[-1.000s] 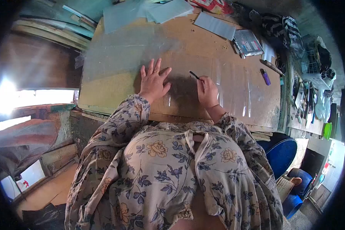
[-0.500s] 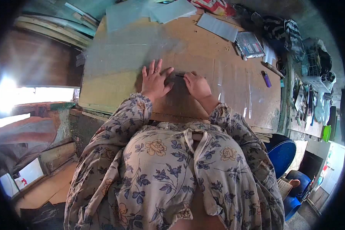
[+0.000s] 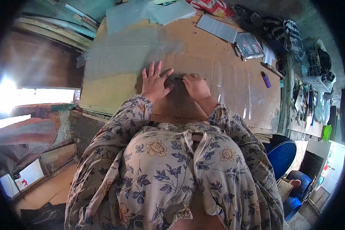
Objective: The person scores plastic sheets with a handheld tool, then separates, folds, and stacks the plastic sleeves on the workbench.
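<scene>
Beside the worktable (image 3: 203,46), blue barrels (image 3: 283,156)

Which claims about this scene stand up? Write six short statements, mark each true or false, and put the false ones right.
1. The right hand holds a thin black tool. True.
2. The left hand is clenched into a fist. False: its fingers are spread apart.
3. A ring shows on the left hand. True.
4. The purple lighter lies between the two hands. False: it lies to the right of the right hand.
5. Translucent sheets lie at the far side of the work surface. True.
6. The sleeves are plain black. False: they carry a floral print.
</scene>
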Demonstrator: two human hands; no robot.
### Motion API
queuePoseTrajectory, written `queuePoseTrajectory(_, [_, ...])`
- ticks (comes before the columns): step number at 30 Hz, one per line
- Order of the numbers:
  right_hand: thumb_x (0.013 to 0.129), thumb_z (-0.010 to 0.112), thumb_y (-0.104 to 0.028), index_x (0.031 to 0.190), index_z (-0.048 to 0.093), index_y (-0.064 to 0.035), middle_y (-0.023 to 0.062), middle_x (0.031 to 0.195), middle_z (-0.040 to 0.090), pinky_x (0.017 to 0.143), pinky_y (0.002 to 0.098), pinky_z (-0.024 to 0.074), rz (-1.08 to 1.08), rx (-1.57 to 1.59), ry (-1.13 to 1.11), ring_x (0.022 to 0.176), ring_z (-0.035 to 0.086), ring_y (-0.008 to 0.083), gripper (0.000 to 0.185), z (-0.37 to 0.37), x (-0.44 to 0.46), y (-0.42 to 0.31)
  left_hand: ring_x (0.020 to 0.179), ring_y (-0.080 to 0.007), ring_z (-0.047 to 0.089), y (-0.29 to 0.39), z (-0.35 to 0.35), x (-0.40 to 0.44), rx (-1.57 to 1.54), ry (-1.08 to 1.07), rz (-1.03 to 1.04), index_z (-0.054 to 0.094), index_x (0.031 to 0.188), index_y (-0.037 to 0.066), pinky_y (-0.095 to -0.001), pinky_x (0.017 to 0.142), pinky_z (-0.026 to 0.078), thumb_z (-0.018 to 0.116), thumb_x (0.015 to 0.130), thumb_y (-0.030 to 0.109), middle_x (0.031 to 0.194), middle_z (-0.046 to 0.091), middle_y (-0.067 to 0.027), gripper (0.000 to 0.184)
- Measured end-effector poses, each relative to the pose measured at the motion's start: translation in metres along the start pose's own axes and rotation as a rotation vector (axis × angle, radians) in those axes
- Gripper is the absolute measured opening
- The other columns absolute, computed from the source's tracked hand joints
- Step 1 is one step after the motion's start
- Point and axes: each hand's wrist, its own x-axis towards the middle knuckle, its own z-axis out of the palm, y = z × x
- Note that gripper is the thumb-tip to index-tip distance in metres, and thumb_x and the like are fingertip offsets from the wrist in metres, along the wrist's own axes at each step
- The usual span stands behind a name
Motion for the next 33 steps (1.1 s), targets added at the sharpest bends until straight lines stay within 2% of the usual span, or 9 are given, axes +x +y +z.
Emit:
queuePoseTrajectory(4, [0.077,0.052,-0.014,0.08,0.056,-0.0063,0.0136,0.079,0.057,0.069,0.0419,0.0461,0.054,-0.026,-0.048,0.079,0.055,0.0331,0.009,0.0,0.001,-0.001,0.13,-0.0342,0.013,0.001,-0.001,-0.001,-0.001,-0.01,-0.011,0.039,0.127,0.031,-0.056,0.101,0.011,0.055,0.077,0.045,0.142,0.016,-0.0126,0.055])
queuePoseTrajectory(13, [0.077,0.053,-0.014,0.079,0.056,-0.0071,0.0124,0.077,0.056,0.07,0.0409,0.0459,-0.06,-0.024,-0.006,0.08,0.054,0.0317,0.008,-0.002,0.002,-0.001,0.13,-0.034,0.013,0.001,-0.001,-0.001,-0.019,0.016,-0.002,0.04,0.127,0.03,-0.0553,0.102,0.011,0.056,0.075,0.045,0.142,0.017,-0.0123,0.057])
queuePoseTrajectory(19, [0.078,0.052,-0.015,0.079,0.055,-0.0068,0.0125,0.078,0.057,0.069,0.0417,0.0457,-0.006,-0.025,-0.028,0.079,0.055,0.0328,0.009,0.0,0.0,0.001,0.13,-0.0343,0.012,0.0,0.0,0.0,-0.016,0.009,-0.003,0.041,0.127,0.029,-0.0549,0.102,0.011,0.057,0.075,0.045,0.142,0.017,-0.0128,0.057])
queuePoseTrajectory(22, [0.078,0.054,-0.015,0.082,0.056,-0.0057,0.0133,0.079,0.057,0.066,0.0421,0.0458,0.013,0.026,0.041,0.077,0.056,0.0337,0.01,0.0,-0.001,0.001,0.131,-0.0343,0.011,0.0,-0.001,0.0,-0.021,0.001,-0.003,0.041,0.127,0.029,-0.055,0.102,0.011,0.056,0.075,0.044,0.142,0.016,-0.013,0.056])
queuePoseTrajectory(24, [0.079,0.056,-0.014,0.085,0.057,-0.0052,0.0156,0.079,0.058,0.064,0.0413,0.0462,0.17,0.136,0.222,0.073,0.057,0.0341,0.011,-0.008,-0.004,-0.004,0.131,-0.0343,0.011,0.0,-0.001,0.0,-0.019,0.002,-0.001,0.041,0.127,0.029,-0.0551,0.102,0.011,0.056,0.076,0.044,0.142,0.015,-0.0131,0.056])
queuePoseTrajectory(25, [0.079,0.056,-0.014,0.085,0.057,-0.0052,0.0156,0.079,0.058,0.064,0.0413,0.0462,0.17,0.135,0.224,0.073,0.057,0.0341,0.011,-0.009,-0.006,-0.003,0.131,-0.0343,0.011,0.0,-0.001,0.0,-0.014,0.008,0.012,0.041,0.127,0.028,-0.0553,0.101,0.011,0.056,0.076,0.044,0.142,0.015,-0.0131,0.055])
queuePoseTrajectory(28, [0.079,0.058,-0.012,0.086,0.057,-0.0054,0.0165,0.075,0.059,0.062,0.0365,0.047,0.413,0.267,0.368,0.07,0.06,0.0312,0.009,-0.014,-0.017,0.007,0.13,-0.0344,0.011,-0.002,0.004,-0.001,-0.019,0.033,0.034,0.041,0.127,0.027,-0.0556,0.101,0.011,0.055,0.076,0.043,0.142,0.015,-0.0132,0.055])
queuePoseTrajectory(33, [0.079,0.06,-0.011,0.085,0.057,-0.0038,0.0147,0.072,0.058,0.058,0.0313,0.0461,0.487,0.24,0.429,0.064,0.059,0.0259,0.011,-0.034,-0.034,0.011,0.13,-0.0347,0.013,-0.003,0.008,-0.001,-0.016,0.079,0.072,0.04,0.127,0.025,-0.0555,0.101,0.011,0.054,0.077,0.04,0.141,0.017,-0.0133,0.054])
